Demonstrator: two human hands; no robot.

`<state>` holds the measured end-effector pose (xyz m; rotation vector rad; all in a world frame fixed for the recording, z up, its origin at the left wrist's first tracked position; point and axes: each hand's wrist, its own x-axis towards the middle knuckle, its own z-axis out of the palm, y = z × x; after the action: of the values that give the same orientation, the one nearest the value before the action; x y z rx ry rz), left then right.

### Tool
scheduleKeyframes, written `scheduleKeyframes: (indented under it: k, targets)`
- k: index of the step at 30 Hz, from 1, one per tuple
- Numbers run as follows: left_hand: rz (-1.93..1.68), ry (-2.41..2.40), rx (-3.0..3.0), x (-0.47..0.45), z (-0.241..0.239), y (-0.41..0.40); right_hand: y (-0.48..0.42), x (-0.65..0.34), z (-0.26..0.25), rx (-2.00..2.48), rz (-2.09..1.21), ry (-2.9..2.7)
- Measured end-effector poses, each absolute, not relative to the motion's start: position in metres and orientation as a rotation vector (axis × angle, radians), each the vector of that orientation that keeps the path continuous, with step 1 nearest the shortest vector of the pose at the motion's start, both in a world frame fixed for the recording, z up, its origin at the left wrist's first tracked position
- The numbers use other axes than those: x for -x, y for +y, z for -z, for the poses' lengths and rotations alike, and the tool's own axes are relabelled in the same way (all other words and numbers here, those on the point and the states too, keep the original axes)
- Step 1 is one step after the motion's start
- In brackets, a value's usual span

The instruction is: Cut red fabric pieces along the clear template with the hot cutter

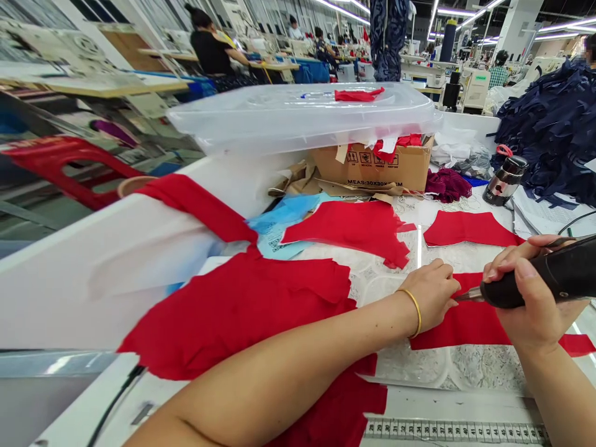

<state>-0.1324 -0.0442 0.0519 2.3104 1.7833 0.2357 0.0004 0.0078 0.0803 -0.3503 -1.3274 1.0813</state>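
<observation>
My right hand (531, 292) is wrapped round the black handle of a hot cutting tool (554, 276) whose metal tip points left. My left hand (433, 292), with a gold bangle on the wrist, is curled with its fingertips pressed on a red fabric strip (470, 323) right at the tool's tip. The strip lies on white lace (465, 366) over the table. Other red fabric pieces lie near: a large one (242, 310) under my left forearm, one (354, 230) in the middle, one (465, 230) beyond my hands.
A cardboard box (377, 164) under a clear plastic lid (298, 115) stands at the back. A black cylinder (505, 180) and a heap of dark blue fabric (554, 130) are at the right. A ruler (456, 429) edges the near table. People work at distant tables.
</observation>
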Motion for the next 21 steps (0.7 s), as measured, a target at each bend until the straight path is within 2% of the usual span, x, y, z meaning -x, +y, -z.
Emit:
scheduleKeyframes:
  k: [9, 21]
  targets:
    - [-0.053, 1.645, -2.281, 0.147, -0.058, -0.04, -0.014, -0.006, -0.077, 0.24, -1.214, -1.524]
    - [-0.198, 1.689, -2.267, 0.146, -0.047, -0.033, -0.032, -0.003, -0.077, 0.198, -1.35, -1.57]
